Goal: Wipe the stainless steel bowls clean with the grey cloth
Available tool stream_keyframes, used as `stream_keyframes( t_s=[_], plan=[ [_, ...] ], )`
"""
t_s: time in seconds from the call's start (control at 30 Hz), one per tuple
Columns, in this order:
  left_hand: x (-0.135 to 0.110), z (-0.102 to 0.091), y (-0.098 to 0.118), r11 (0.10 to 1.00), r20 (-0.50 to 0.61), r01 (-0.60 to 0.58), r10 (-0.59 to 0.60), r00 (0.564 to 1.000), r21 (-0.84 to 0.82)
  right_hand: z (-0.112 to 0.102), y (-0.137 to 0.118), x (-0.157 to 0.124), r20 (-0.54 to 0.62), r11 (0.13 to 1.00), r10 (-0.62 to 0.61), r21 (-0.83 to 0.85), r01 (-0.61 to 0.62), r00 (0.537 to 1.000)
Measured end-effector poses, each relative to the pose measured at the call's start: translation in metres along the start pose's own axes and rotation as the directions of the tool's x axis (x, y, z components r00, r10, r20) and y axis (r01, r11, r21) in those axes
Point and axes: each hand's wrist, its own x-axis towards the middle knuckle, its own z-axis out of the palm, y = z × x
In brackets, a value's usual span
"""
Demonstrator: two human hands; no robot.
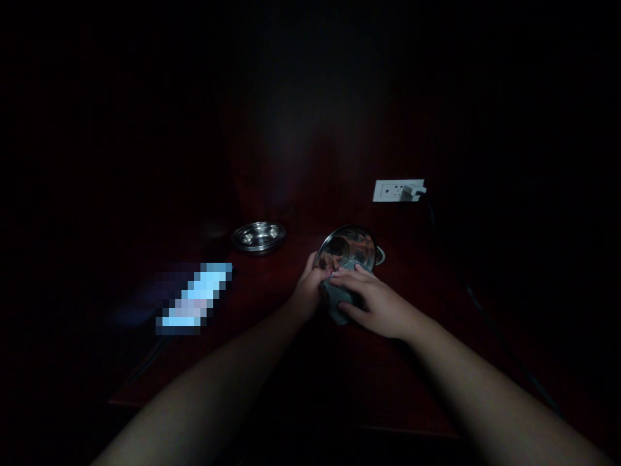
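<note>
steady steel vessel [361, 243] at approx 12 o'clock over counter [281, 275] w/ l hand [307, 292] clamped on its 8 o'clock side; w/ r hand [378, 301] over cloth [338, 298] at 6 o'clock (can't tell if gripping), best press evenly, prob wipe bit by bit, clear of dish [259, 247] at vessel's 9 o'clock.

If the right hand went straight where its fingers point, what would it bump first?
Past the grey cloth underneath, probably the left hand, holding the shiny round metal container; depth is unclear.

Dish [259, 246], tilted bowl [356, 244] flank seemingly free gap.
</note>
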Motion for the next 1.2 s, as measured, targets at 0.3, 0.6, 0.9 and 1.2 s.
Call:
stream_keyframes(
  t_s=[0.3,0.6,0.9,1.2],
  plan=[
    [0.0001,-0.0012,-0.0011,1.000,0.012,-0.014,0.014,1.000,0.001,-0.0002,-0.0009,-0.0001,0.005,1.000,0.008,-0.006,-0.008,1.000],
    [-0.0006,-0.0006,0.0004,1.000,-0.008,0.012,-0.012,1.000,0.010,0.0015,0.0024,-0.0003,-0.014,1.000,-0.012,0.005,0.012,1.000],
    [-0.0036,0.0011,0.0020,1.000,0.018,-0.007,0.007,1.000,-0.009,0.0009,0.0005,-0.0002,0.000,1.000,0.000,-0.009,0.000,1.000],
    [-0.0019,0.0002,-0.0005,1.000,-0.009,0.008,-0.008,1.000,-0.013,-0.0005,-0.0001,0.0000,0.015,1.000,0.012,-0.019,-0.012,1.000]
  ],
)
